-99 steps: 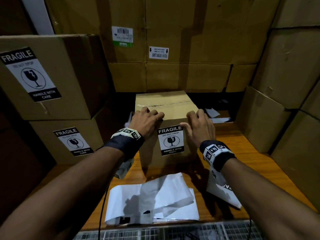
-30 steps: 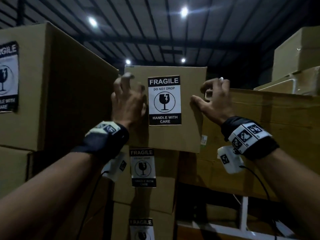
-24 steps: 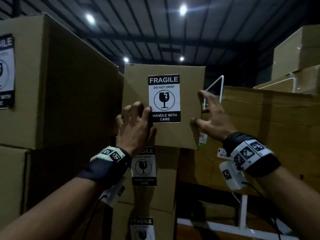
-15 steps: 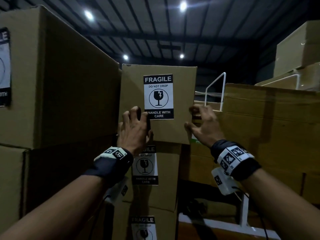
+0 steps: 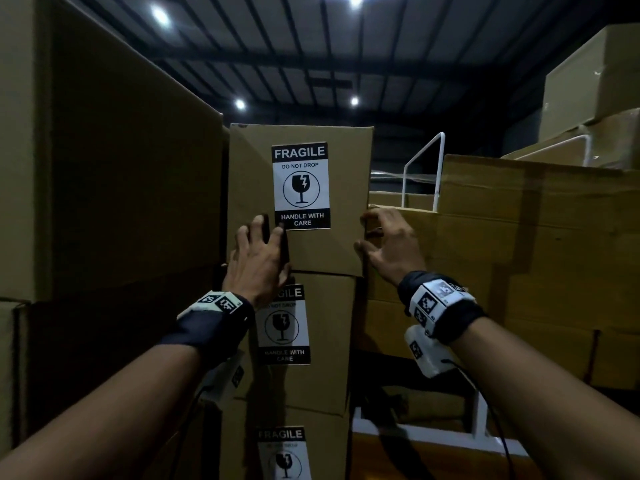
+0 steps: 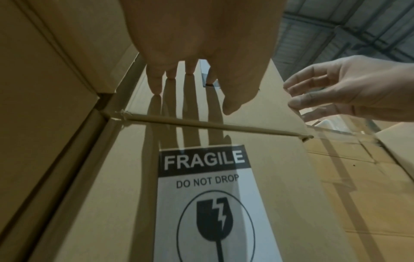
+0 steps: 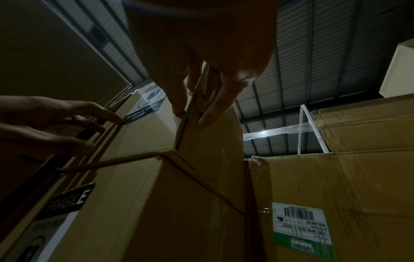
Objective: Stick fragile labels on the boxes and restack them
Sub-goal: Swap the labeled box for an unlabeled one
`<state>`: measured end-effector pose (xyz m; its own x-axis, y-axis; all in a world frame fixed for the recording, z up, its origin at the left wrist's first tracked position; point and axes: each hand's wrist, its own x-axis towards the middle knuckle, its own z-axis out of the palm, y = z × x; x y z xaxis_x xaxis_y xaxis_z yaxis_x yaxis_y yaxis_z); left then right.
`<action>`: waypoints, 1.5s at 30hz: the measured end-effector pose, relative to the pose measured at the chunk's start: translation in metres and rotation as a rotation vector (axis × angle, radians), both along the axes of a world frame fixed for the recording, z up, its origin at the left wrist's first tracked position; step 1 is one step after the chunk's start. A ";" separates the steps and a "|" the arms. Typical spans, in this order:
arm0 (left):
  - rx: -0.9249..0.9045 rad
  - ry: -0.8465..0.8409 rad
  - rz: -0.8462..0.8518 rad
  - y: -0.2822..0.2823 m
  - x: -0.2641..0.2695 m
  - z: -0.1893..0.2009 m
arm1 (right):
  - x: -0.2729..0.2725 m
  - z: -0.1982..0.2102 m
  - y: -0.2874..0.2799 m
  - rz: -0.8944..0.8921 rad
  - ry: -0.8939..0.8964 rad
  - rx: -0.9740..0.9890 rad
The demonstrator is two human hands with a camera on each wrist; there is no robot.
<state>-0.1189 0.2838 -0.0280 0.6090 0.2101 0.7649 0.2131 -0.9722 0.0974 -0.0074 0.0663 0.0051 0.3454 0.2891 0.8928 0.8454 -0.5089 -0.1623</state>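
Observation:
A small cardboard box (image 5: 332, 244) with a black-and-white FRAGILE label (image 5: 300, 186) sits on top of a stack. Under it are a second labelled box (image 5: 325, 341) and a third labelled box (image 5: 329, 445). My left hand (image 5: 259, 258) lies flat on the top box's lower front face, fingers straight and pointing up, index tip at the label's bottom corner. My right hand (image 5: 386, 244) is at the box's lower right vertical edge. In the right wrist view its fingers (image 7: 210, 109) straddle that edge loosely, spread and nearly straight.
A tall wall of big cartons (image 5: 121, 174) stands tight against the stack's left side. A large taped carton (image 5: 526, 258) with a barcode sticker (image 7: 300, 228) sits close on the right, a white metal rail (image 5: 424, 161) behind it. More cartons (image 5: 595, 81) are stacked at upper right.
The box went from the table up onto the stack. Over the last second both hands slid from its upper sides down to its lower front and right edge.

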 end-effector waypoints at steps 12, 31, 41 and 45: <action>0.170 -0.102 -0.325 -0.147 0.005 -0.044 | -0.037 -0.056 -0.137 -0.025 -0.057 0.096; 0.183 0.077 -0.722 -0.630 -0.055 -0.055 | -0.186 -0.085 -0.598 -0.307 -0.053 0.141; 0.158 0.013 -0.796 -0.800 -0.068 0.000 | -0.220 -0.039 -0.782 -0.505 -0.094 0.164; 0.133 0.052 -0.774 -0.836 -0.043 0.013 | -0.195 -0.038 -0.843 -0.614 0.022 0.101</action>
